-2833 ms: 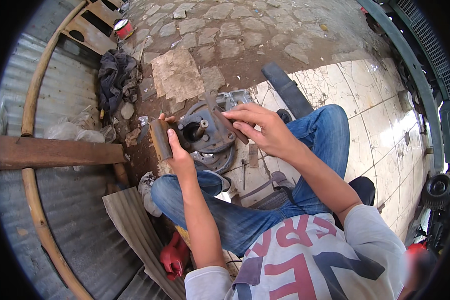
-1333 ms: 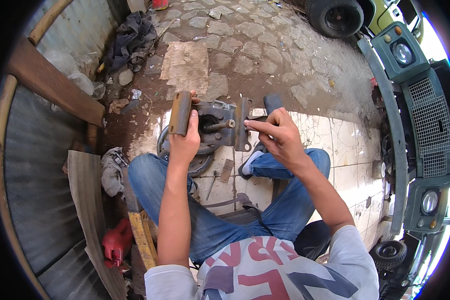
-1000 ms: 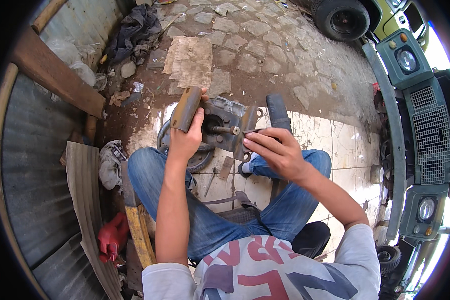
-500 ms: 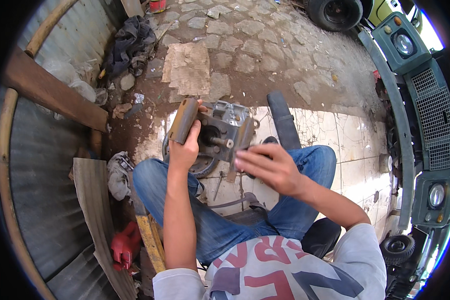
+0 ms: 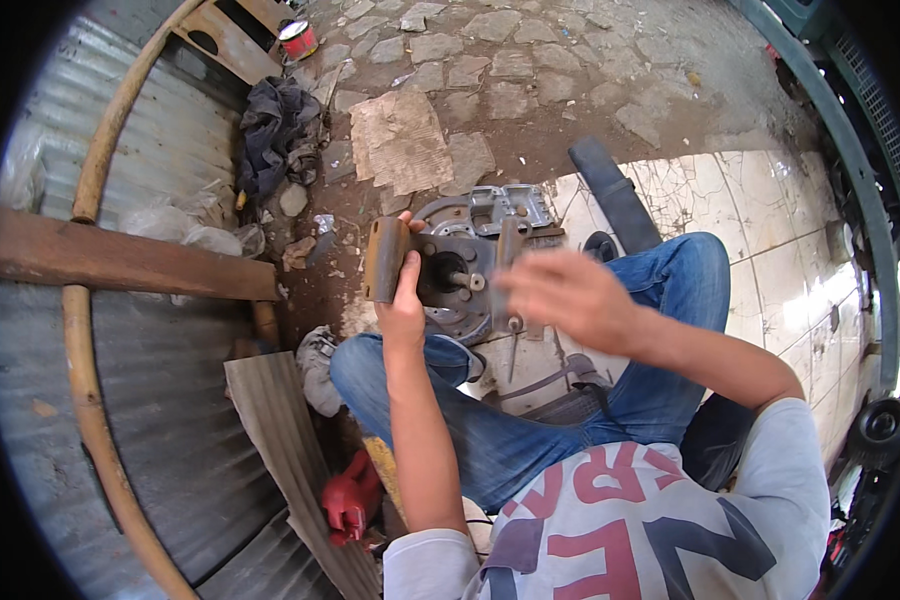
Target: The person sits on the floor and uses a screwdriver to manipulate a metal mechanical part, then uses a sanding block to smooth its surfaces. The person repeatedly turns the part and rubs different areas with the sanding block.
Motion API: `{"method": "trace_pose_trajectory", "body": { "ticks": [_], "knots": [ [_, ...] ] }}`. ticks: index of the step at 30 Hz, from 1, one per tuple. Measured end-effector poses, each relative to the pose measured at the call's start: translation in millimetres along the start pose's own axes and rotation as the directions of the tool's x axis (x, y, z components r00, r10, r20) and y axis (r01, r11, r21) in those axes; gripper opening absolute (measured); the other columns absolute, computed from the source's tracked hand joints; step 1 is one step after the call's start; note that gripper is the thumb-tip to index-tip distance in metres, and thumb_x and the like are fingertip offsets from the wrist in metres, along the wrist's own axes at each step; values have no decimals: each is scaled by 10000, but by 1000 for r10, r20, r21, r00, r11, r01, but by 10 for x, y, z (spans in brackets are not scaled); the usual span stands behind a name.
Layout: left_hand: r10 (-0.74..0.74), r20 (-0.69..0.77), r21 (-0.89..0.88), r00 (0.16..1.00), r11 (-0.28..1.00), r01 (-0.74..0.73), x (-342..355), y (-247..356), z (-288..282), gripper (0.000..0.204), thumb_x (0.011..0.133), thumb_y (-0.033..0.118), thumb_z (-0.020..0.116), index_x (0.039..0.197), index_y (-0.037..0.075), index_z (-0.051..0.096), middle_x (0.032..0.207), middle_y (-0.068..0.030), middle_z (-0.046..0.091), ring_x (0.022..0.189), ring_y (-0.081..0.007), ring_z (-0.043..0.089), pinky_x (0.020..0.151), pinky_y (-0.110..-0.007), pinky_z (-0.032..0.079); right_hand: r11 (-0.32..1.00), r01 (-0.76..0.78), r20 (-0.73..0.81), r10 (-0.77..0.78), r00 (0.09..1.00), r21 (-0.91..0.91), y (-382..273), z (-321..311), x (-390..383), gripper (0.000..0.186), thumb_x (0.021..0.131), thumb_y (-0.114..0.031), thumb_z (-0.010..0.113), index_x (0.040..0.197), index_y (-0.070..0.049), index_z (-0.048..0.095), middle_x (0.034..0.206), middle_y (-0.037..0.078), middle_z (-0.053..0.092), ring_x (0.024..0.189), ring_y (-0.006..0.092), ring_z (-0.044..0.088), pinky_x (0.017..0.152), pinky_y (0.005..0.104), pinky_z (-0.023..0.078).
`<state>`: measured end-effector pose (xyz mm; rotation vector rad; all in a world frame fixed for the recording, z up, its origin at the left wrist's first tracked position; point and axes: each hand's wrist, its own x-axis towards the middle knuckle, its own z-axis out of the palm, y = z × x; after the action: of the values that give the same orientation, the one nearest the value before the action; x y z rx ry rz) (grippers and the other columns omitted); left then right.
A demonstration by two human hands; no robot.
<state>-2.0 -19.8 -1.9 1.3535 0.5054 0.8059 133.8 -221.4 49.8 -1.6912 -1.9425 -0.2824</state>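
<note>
Between my knees is a heavy steel bracket [image 5: 454,246] with a rusty brown flange [image 5: 382,262] on its left side and a greyer flange on its right. A threaded bolt with a nut sticks out of a dark round opening in its middle. My left hand [image 5: 403,303] is closed around the left flange, thumb on the inner face and fingertips at the far edge. My right hand [image 5: 577,298] is at the right flange, its fingers smeared by motion; whether they touch it I cannot tell. Behind the bracket lies a grey cast-metal housing [image 5: 510,208], partly covered by it.
On the white tiles lie a thin metal rod [image 5: 513,358] and a long black piece [image 5: 615,195]. Flattened cardboard [image 5: 400,140] rests on the stone paving ahead. Corrugated sheeting [image 5: 40,370] and a wooden beam [image 5: 130,253] stand left, with a red plastic object [image 5: 351,497] below.
The view has turned left, so everything sits further right. My left hand still grips the bracket; my right hand has stayed by the right flange and is now more blurred.
</note>
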Motion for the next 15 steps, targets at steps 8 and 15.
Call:
{"method": "trace_pose_trajectory", "body": {
  "ticks": [8,15],
  "knots": [
    [-7,-4,22,1000,1000,7,32,-2,27,472,901,93,556,1359,-23,559,1266,-129,631,1216,-234,563,1088,-371,394,998,-56,-116,57,992,9,89,41,-110,237,847,-142,631,1074,-96,684,1263,43,664,1142,221,611,880,335,531],
    [24,-83,30,996,999,-21,52,-64,13,520,902,101,570,1409,0,515,1279,-116,605,1223,-219,541,1083,-362,381,817,-559,-335,571,749,141,760,144,-321,255,910,-29,630,1149,-92,691,1137,75,706,995,239,674,856,336,544]
  ]
}}
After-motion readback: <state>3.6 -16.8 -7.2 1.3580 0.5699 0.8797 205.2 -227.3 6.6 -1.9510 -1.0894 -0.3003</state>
